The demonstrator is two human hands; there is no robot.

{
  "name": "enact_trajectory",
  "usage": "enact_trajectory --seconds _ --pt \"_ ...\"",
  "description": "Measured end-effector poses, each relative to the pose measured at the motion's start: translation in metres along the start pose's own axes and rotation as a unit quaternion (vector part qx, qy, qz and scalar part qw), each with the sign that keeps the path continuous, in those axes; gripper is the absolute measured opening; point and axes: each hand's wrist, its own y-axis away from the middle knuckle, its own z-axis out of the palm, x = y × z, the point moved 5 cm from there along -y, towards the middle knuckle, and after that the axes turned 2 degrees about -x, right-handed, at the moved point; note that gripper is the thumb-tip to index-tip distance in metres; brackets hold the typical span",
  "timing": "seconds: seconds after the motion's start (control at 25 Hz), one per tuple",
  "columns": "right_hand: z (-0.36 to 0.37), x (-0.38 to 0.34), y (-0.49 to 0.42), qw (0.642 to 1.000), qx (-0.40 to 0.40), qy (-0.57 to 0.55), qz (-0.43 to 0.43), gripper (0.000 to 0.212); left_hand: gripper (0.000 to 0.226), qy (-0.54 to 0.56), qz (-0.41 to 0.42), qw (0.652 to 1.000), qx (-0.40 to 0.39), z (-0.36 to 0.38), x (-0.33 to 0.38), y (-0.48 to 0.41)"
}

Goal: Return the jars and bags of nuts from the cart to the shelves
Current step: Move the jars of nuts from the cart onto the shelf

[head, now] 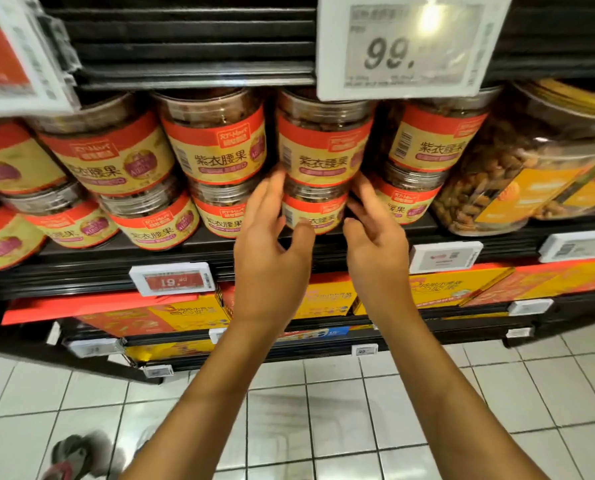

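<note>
Jars of nuts with red and yellow labels stand two high along the middle shelf [92,268]. Both of my hands are at the lower jar [315,211] of the centre stack, under an upper jar [323,147]. My left hand [272,244] lies along the lower jar's left side with fingers nearly straight and the thumb at its front. My right hand [375,237] touches its right side with relaxed, extended fingers. Neither hand wraps round the jar. No cart is in view.
Bigger clear tubs of nuts [517,174] stand at the right of the same shelf. A large price tag [410,46] hangs from the shelf above, just over the centre stack. Red and yellow boxes [185,313] fill the lower shelves. White tiled floor and a shoe [74,455] are below.
</note>
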Motion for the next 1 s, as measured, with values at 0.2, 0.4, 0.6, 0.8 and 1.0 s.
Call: enact_trajectory --seconds 0.2,0.4,0.6,0.8,1.0 --pt "-0.028 -0.012 0.009 0.996 -0.006 0.081 -0.032 0.047 0.044 0.017 -0.028 0.999 0.036 -0.006 -0.002 0.015" --pt "-0.092 -0.014 0.012 0.981 0.144 0.127 -0.008 0.050 0.052 0.034 -0.027 0.997 -0.060 0.054 0.009 0.023" --pt "-0.091 -0.009 -0.011 0.987 0.101 0.118 0.037 0.055 0.060 -0.011 -0.025 0.996 -0.086 0.103 0.010 -0.011" --pt "-0.083 -0.004 -0.016 0.994 0.090 0.050 0.044 0.051 0.067 -0.028 -0.040 0.995 -0.087 0.093 -0.003 0.002" --pt "-0.083 -0.001 -0.015 0.998 0.038 0.029 0.038 0.050 0.065 0.036 -0.062 0.995 -0.066 0.084 -0.004 0.019"
